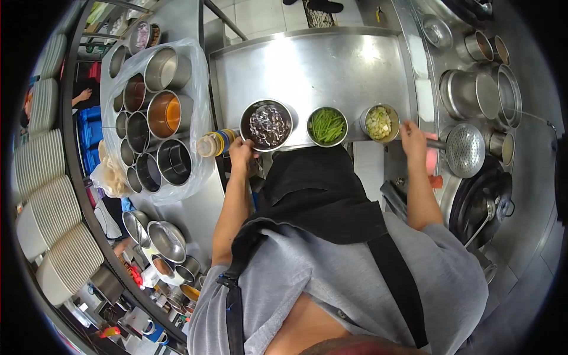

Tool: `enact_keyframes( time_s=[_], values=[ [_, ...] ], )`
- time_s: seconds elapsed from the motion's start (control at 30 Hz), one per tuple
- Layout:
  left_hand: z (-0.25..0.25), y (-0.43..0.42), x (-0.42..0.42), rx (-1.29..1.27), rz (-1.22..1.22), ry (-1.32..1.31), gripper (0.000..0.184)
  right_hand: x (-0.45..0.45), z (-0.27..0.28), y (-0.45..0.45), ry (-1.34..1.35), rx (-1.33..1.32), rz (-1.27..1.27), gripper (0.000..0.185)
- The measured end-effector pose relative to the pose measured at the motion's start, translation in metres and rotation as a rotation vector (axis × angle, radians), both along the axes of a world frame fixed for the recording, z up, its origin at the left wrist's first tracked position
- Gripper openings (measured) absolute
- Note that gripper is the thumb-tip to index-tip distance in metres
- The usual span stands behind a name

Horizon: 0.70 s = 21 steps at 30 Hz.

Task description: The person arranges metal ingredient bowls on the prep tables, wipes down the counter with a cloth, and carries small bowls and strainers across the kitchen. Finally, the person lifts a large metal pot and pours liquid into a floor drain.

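Observation:
Three round metal bowls stand in a row along the near edge of the steel counter. The left one, a bowl of dark, glossy food, has my left hand closed at its lower left rim. In the middle is a bowl of green vegetable strips, with neither hand on it. My right hand has its fingers closed at the right side of a smaller bowl of pale green chopped pieces; its grip is partly hidden. A perforated skimmer lies just right of that hand, its handle pointing towards it.
Yellow-labelled bottles stand by my left hand. Further left, several deep metal pots sit on plastic sheeting. Stacked white plates fill a rack at far left. Steel pots and a black wok are on the right. Another person's hand shows beyond the rack.

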<state>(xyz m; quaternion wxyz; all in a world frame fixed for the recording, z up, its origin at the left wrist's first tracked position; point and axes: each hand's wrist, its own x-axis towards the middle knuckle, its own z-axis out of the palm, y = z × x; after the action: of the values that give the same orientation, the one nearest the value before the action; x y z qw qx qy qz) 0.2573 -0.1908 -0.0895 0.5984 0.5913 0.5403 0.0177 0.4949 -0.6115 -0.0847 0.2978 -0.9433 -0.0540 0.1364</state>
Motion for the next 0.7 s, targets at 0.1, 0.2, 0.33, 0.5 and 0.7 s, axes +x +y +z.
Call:
enact_keyframes(
  time_s=[0.1,0.2,0.33,0.5,0.7],
  values=[
    [-0.003,-0.003,0.003,0.134,-0.023,0.01,0.009,-0.011,0.003,0.01,-0.052,-0.292,0.061,0.037],
    [0.017,-0.007,0.004,0.238,0.012,-0.035,0.011,-0.006,-0.005,0.023,-0.014,-0.283,0.034,0.04],
    [0.044,-0.008,0.007,0.253,0.057,-0.138,0.014,0.008,-0.017,0.018,-0.06,-0.162,0.047,0.038],
    [0.096,-0.011,0.011,0.169,0.147,-0.281,0.018,0.023,-0.022,0.024,-0.087,-0.062,0.04,0.034],
    [0.137,-0.003,0.009,0.078,0.182,-0.409,0.012,0.032,-0.018,0.037,-0.256,-0.043,0.143,0.029]
  ],
)
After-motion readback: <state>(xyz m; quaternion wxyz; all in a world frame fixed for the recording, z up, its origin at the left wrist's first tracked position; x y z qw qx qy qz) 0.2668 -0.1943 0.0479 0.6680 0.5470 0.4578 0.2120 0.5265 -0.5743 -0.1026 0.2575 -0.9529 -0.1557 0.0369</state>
